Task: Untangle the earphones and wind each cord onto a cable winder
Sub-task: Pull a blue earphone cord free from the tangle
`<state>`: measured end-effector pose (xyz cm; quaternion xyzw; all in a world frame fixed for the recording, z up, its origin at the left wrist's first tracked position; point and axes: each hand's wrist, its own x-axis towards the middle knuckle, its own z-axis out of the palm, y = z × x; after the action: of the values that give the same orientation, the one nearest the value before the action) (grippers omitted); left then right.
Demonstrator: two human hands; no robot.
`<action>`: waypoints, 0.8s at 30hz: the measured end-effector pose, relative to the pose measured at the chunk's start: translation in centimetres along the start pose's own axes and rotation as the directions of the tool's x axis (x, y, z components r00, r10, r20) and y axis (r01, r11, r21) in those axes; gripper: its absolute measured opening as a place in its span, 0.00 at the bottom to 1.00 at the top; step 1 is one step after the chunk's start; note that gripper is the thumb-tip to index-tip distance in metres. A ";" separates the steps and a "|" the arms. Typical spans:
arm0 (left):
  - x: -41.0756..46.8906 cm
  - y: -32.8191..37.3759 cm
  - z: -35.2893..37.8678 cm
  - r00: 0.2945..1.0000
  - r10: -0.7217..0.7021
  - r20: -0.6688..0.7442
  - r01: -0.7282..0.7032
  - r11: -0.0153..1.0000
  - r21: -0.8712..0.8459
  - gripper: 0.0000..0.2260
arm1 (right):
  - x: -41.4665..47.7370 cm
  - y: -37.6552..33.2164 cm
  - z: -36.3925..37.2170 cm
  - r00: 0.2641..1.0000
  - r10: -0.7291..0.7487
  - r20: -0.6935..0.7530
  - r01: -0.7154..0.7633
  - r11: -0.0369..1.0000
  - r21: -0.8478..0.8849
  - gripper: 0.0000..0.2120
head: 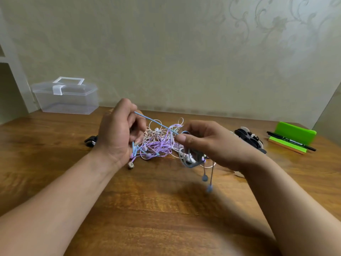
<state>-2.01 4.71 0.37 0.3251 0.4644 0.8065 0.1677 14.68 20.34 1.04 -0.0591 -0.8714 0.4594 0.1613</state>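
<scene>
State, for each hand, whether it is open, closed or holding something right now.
Left hand: closed, pinching the blue cord.
Right hand: closed, holding a grey wound bundle and the blue cord's other end.

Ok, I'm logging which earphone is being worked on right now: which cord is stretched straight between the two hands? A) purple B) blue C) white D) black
B: the blue cord runs in a straight line from the left hand to the right hand, above the purple and white tangle lying on the wooden table.
</scene>
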 end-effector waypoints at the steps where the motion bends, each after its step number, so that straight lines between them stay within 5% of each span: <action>1: 0.1 0.0 -0.3 0.999 -0.030 0.041 0.027 0.998 0.063 0.21 | -0.1 -0.2 -0.4 1.000 -0.011 0.013 0.011 1.000 0.015 0.15; 4: -0.1 -0.3 -0.3 0.956 -0.146 0.254 0.027 0.908 0.418 0.24 | -0.3 -0.6 -0.8 0.997 -0.024 0.072 0.020 0.998 0.061 0.10; 6: -0.5 -0.5 0.3 0.925 -0.167 0.341 -0.021 0.874 0.486 0.20 | -0.3 -0.6 -1.0 0.998 -0.007 0.067 0.003 0.997 0.071 0.09; 12: -0.8 -1.0 0.6 0.899 -0.157 0.408 -0.088 0.849 0.521 0.13 | 0.0 -0.1 -0.7 1.000 0.017 0.023 -0.018 0.999 0.034 0.09; 19: -1.7 -0.4 1.5 0.876 -0.192 0.442 -0.015 0.906 0.424 0.21 | 0.2 0.1 0.2 0.999 0.006 0.046 -0.008 0.999 0.038 0.20; 24: -1.1 -0.7 1.1 0.956 -0.079 0.283 0.015 0.975 0.222 0.19 | 0.6 0.3 0.1 0.992 0.092 -0.083 -0.041 0.876 0.481 0.07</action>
<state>-0.48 5.10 -0.23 0.4449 0.5277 0.6903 0.2170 14.07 20.61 0.93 -0.0710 -0.7191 0.6617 0.2000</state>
